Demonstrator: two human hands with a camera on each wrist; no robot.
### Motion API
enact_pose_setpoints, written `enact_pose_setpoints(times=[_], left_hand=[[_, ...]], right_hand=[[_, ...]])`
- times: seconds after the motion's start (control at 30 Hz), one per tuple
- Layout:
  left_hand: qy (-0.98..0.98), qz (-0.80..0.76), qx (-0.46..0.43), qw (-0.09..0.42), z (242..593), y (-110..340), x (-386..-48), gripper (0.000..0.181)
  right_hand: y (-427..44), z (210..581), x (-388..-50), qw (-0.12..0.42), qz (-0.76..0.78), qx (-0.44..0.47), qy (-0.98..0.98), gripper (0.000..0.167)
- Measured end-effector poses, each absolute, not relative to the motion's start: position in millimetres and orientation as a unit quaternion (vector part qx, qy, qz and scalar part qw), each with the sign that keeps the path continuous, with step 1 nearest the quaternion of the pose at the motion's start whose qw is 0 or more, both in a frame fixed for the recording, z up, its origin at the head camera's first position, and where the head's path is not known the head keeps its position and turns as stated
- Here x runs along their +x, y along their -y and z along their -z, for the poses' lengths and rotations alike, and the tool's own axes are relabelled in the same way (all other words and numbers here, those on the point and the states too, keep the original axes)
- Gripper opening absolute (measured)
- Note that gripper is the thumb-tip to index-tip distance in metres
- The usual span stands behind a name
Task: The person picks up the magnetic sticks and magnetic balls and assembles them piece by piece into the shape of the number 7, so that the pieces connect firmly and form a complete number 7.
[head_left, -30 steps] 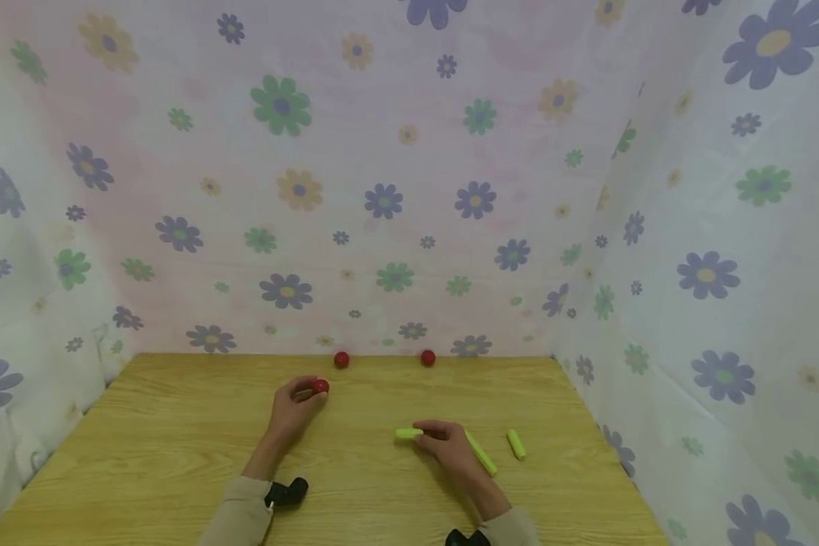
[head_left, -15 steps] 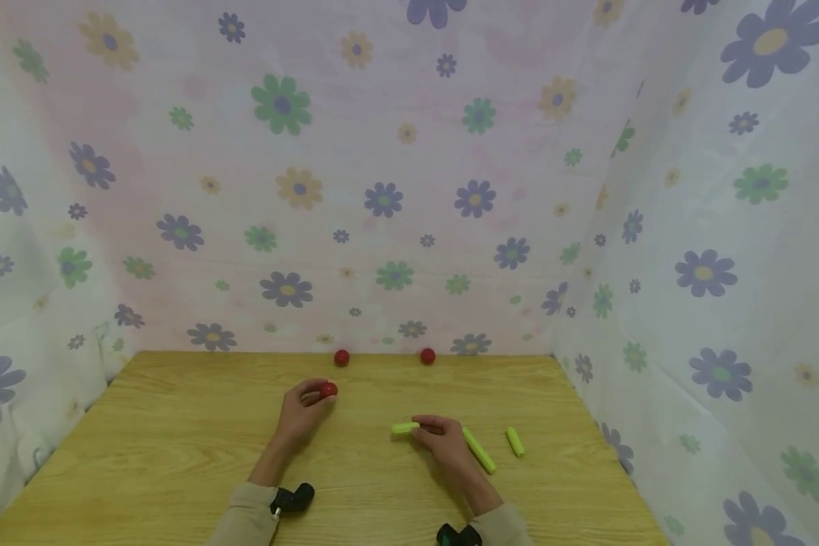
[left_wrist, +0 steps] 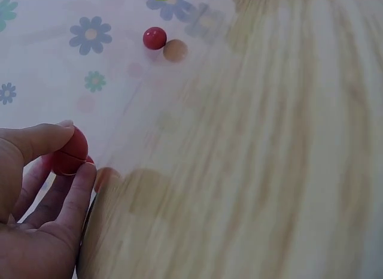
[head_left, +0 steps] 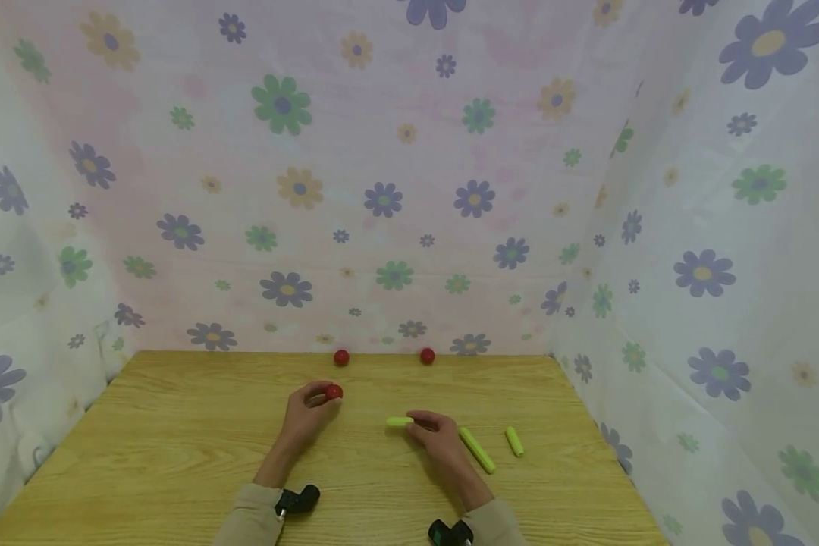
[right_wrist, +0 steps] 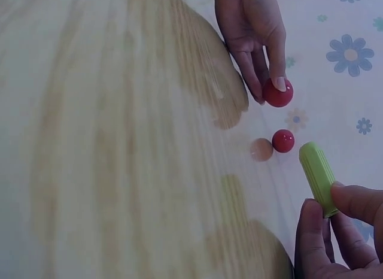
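Observation:
My left hand (head_left: 303, 418) pinches a glossy red ball (head_left: 334, 392) between thumb and fingertips, over the middle of the table. A seam shows on this ball (left_wrist: 76, 144) in the left wrist view. To the right, my right hand (head_left: 444, 438) pinches one end of a short lime-green stick (head_left: 399, 422), whose free end points left, toward the ball. In the right wrist view the stick (right_wrist: 317, 174) looks ribbed lengthwise with a rounded tip. A gap separates stick and held ball. A longer lime-green stick (head_left: 477, 450) lies just right of my right hand.
Two more red balls, a left one (head_left: 341, 358) and a right one (head_left: 427, 356), sit at the back edge of the wood-grain table (head_left: 177, 440). Another short green stick (head_left: 514, 441) lies at the right. Flowered cloth (head_left: 396, 152) encloses the table's back and sides.
My left hand has carried its ball to the right and slightly nearer. My right hand has moved left and a little farther away with the short stick. The gap between them has narrowed.

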State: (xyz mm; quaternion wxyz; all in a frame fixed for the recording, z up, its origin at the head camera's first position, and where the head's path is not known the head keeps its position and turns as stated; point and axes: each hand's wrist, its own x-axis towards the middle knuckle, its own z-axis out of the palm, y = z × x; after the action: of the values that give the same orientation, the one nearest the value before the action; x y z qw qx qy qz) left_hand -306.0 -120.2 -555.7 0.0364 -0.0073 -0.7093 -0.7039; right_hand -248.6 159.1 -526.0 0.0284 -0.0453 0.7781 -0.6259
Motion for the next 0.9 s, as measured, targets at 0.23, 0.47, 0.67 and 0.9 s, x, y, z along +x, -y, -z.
enact_pose_setpoints(times=[0.23, 0.47, 0.67, 0.9], left_hand=[[0.713, 0.7, -0.01, 0.045, 557.3, 115.9, -308.0, 0.038], [0.71, 0.703, -0.019, 0.039, 557.4, 109.5, -308.2, 0.039], [0.698, 0.714, -0.032, 0.031, 555.8, 103.8, -308.7, 0.04], [0.701, 0.711, -0.047, 0.043, 552.2, 97.8, -308.0, 0.038]], right_hand=[[-156.3, 546.6, -263.4, 0.014, 0.636, -0.033, -0.771, 0.035], [-150.6, 545.6, -274.4, 0.008, 0.651, -0.027, -0.758, 0.036], [-147.7, 541.8, -284.3, 0.006, 0.676, -0.023, -0.737, 0.035], [-150.1, 546.7, -294.0, -0.001, 0.703, -0.01, -0.711, 0.036]])
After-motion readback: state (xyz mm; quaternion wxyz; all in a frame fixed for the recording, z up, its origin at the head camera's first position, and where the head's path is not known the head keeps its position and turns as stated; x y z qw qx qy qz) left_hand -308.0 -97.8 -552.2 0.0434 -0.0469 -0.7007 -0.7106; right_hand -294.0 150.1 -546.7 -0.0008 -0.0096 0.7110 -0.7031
